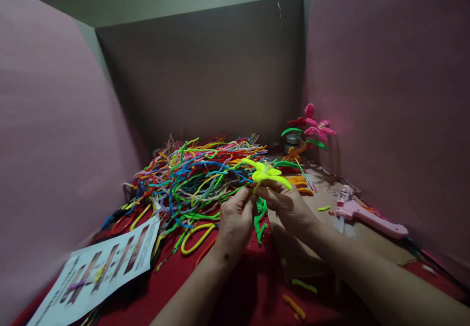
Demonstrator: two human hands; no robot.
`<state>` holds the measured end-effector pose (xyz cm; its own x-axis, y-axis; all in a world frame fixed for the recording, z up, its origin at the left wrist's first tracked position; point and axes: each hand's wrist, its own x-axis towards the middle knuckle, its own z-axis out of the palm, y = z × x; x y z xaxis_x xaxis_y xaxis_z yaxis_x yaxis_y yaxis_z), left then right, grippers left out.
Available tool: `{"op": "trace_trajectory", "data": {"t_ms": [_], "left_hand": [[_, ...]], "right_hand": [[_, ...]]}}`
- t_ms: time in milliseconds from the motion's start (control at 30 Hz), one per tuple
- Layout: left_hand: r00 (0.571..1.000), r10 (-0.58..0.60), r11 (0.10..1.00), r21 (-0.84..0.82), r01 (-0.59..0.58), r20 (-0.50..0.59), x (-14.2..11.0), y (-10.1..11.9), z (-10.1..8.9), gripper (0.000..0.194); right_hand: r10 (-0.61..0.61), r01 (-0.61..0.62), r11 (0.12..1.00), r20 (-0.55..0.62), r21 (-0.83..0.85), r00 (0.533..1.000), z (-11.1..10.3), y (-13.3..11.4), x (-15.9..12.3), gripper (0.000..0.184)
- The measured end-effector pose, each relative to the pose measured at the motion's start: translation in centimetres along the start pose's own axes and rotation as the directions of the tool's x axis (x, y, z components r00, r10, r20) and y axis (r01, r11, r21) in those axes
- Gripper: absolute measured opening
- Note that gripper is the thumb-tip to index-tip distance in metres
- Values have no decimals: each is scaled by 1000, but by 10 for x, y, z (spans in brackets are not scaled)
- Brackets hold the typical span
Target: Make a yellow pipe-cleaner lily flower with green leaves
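While a heap (205, 169) of bright fuzzy stems crowds the back of a red-covered table (242, 291), a yellow flower (267, 173) takes shape between two bare hands near the middle, held just above the surface. The left hand (235, 213) and right hand (290, 207) meet beneath the petals, the fingers of both pinched together on the flower's base, though the exact grip is partly hidden.

The bloom appears well advanced: its petals are formed and spread, and paler strands show at the centre. A stem and leaves look to be the parts yet to come, though anything below the petals is masked by the hands. Green pieces (261, 221) lie just beside the left hand, apart from the bloom.

To the rear right, a pink flower (320, 129) with green leaves stands raised near the wall, apparently complete, with an orange flower (293, 154) below it. Orange pieces (301, 186) lie just beyond the right hand, seemingly loose petals. A pink glue gun (372, 217) rests unheld on a brown board (385, 252), while a printed sheet (97, 277) lies at left and scraps (304, 285) dot the foreground
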<state>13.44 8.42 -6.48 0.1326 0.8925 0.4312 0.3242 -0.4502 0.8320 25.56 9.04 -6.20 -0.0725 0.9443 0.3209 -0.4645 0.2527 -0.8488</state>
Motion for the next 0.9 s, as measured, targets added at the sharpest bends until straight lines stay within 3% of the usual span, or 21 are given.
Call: {"op": "trace_trajectory", "data": {"t_ms": [133,300,433,567,633,667,733,833,900], "left_hand": [[986,-138,956,-248,158,94,3,7,-3,24],[932,-276,841,-410,352,235,6,12,-5,28],[886,-284,702,-550,452,367,8,12,-9,30],[771,-237,511,-599,616,591,9,7,-15,19],[745,-189,485,-599,638,640,9,6,-16,18],[752,-175,503,-599,624,636,9,5,-15,18],[801,-181,635,-554,538,570,8,6,-12,22],[953,-138,932,-290,216,268,4,6,-4,21],[997,30,1000,-11,-29,72,0,4,2,13]], "right_hand": [[-8,10,1000,83,-19,997,-1,-1,0,23],[-20,20,1000,63,-3,998,-8,2,6,14],[57,-61,996,63,67,996,-13,5,11,14],[186,-206,966,130,158,974,-14,4,9,14],[188,-209,961,128,180,974,-13,3,8,12],[170,-188,966,112,180,979,-13,2,8,11],[131,-138,976,53,171,990,-12,1,8,10],[116,-107,983,-58,149,992,-12,1,7,10],[121,-105,984,-108,143,987,-12,3,6,10]]}}
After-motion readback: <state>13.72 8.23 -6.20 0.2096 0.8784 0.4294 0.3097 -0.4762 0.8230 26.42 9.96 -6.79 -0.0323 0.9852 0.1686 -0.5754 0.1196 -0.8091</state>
